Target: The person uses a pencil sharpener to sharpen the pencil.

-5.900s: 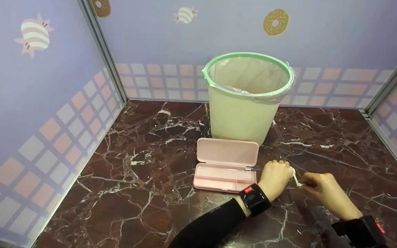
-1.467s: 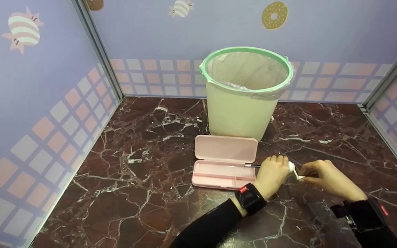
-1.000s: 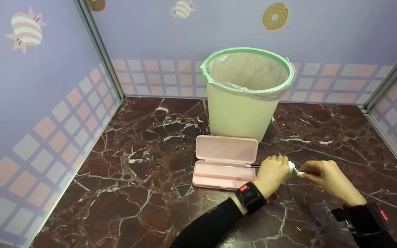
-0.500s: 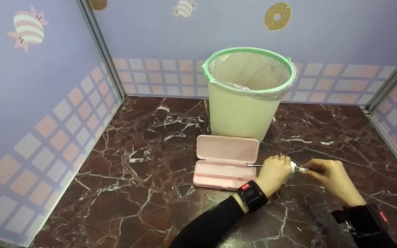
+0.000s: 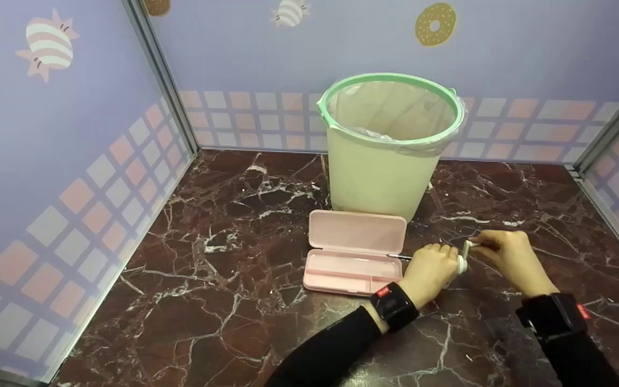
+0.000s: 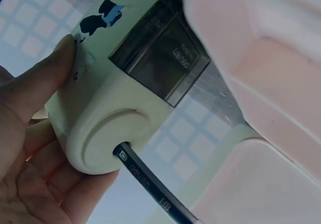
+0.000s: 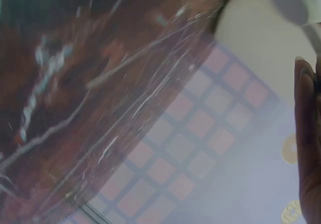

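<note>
My left hand (image 5: 432, 273) grips a pale hand-crank pencil sharpener (image 6: 103, 96), its thumb on one side and fingers beneath in the left wrist view. A dark HB pencil (image 6: 150, 184) sticks out of the sharpener's round hole. Its other end (image 5: 398, 257) reaches over the pink pencil case in the head view. On the sharpener's far side, my right hand (image 5: 509, 260) pinches the crank handle (image 5: 467, 248), whose arm points upward. The pencil case (image 5: 358, 231) lies with its lid raised, just left of my left hand. Most of the sharpener is hidden behind that hand in the head view.
A pale green waste bin (image 5: 382, 177) with a clear liner stands right behind the pencil case. Patterned panels (image 5: 245, 54) enclose the dark marble-look tabletop (image 5: 223, 226) at the back and sides.
The crank arm has swung from pointing down, through pointing right, to pointing up, my right hand moving with it. My left hand keeps its grip on the sharpener; the case stays put.
</note>
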`<state>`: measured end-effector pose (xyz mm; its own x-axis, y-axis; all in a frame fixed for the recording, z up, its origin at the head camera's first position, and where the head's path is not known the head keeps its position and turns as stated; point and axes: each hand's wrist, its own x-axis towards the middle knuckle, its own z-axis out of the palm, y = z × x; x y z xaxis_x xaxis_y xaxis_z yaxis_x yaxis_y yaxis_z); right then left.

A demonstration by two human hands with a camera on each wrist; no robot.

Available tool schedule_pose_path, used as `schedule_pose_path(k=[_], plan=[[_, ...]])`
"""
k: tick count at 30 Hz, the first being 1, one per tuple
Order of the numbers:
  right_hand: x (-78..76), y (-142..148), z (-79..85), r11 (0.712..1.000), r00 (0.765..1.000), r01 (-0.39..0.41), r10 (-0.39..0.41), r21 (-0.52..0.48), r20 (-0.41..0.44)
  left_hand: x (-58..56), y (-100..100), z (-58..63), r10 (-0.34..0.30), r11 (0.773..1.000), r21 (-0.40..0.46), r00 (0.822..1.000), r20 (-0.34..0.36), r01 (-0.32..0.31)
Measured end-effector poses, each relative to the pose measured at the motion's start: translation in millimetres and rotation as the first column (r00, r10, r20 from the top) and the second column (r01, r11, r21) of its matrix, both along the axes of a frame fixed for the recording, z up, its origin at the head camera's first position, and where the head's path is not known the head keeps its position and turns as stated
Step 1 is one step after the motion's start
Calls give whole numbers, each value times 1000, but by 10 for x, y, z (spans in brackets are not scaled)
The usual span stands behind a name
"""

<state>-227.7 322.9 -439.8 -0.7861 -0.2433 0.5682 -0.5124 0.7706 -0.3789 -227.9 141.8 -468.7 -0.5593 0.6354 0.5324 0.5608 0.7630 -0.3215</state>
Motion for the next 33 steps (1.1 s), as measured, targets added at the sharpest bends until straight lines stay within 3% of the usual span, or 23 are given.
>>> schedule_pose_path(k=[9, 14, 21, 33], plan=[[-175, -21, -129, 995, 1000, 13, -11, 96, -15, 7, 7, -10, 14, 1000, -1, 1000, 11, -14], [-247, -41, -220, 992, 994, 13, -27, 129, 107, 3, -7, -8, 13, 1000, -4, 1000, 27, -13], [-264, -22, -357, 984, 965, -47, 0, 170, 264, -9, 4, -1, 19, 1000, -7, 1000, 19, -19], [-245, -29, -365, 982, 950, -79, 22, 171, 311, -15, 8, 0, 21, 999, -39, 998, 64, -18]])
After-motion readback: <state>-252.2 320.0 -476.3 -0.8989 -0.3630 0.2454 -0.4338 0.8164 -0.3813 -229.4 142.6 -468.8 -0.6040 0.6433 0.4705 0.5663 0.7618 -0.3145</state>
